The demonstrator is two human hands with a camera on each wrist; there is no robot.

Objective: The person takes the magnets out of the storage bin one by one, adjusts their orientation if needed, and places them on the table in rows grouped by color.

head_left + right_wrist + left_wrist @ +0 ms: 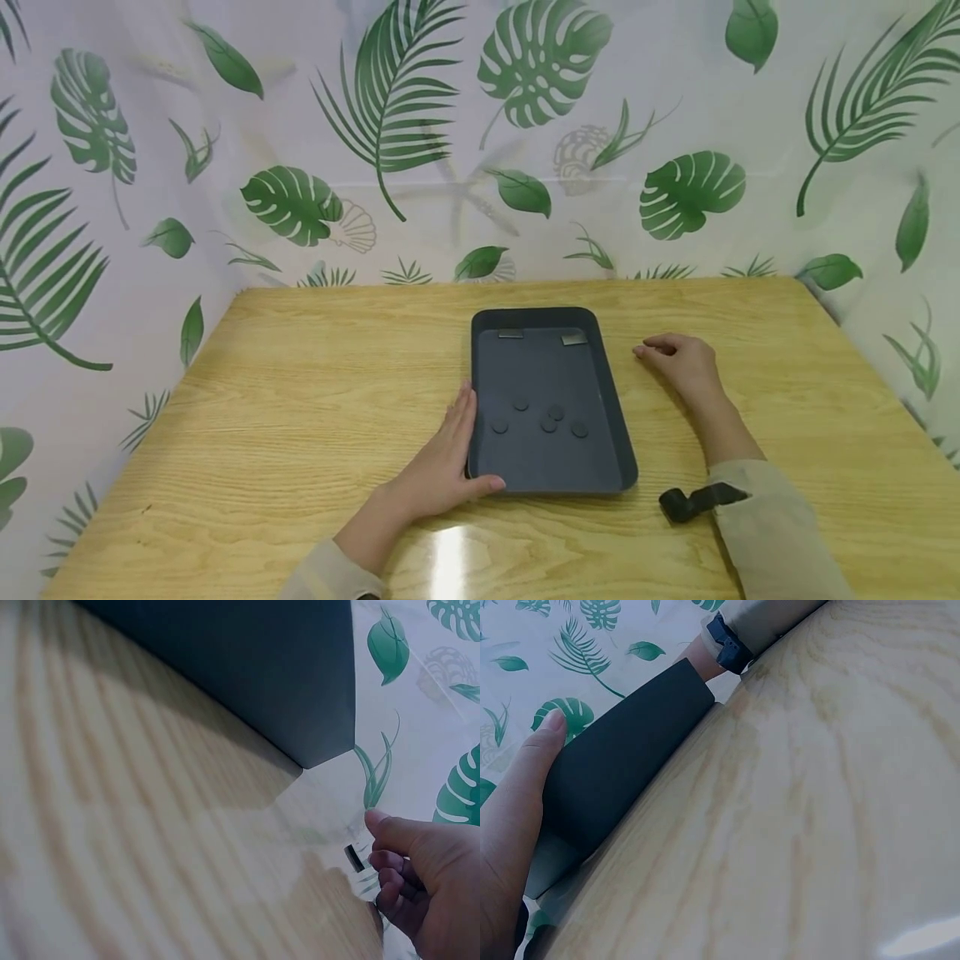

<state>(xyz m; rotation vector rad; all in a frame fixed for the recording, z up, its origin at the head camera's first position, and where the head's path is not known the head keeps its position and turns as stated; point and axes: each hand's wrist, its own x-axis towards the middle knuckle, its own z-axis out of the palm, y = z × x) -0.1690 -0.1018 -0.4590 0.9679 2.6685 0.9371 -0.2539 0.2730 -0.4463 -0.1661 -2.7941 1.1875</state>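
Note:
A dark grey rectangular baking pan [540,367] stands on the wooden table. My left hand [442,467] rests against its near left corner, straight fingers along the left wall and thumb at the front rim. The left wrist view shows that thumb [544,742] against the pan's wall [622,765]. Several dark round discs [579,429] lie inside the pan, with two small shiny rectangular pieces [573,339] at its far end. To the right of the pan, my right hand [686,367] has curled fingers and pinches a small dark rectangular piece with a silvery face [354,857].
The light wooden table [315,400] spreads out on both sides of the pan. Behind it hangs a white cloth [442,150] printed with green leaves. A black wrist strap with a camera [690,502] sits at the right sleeve, over the table.

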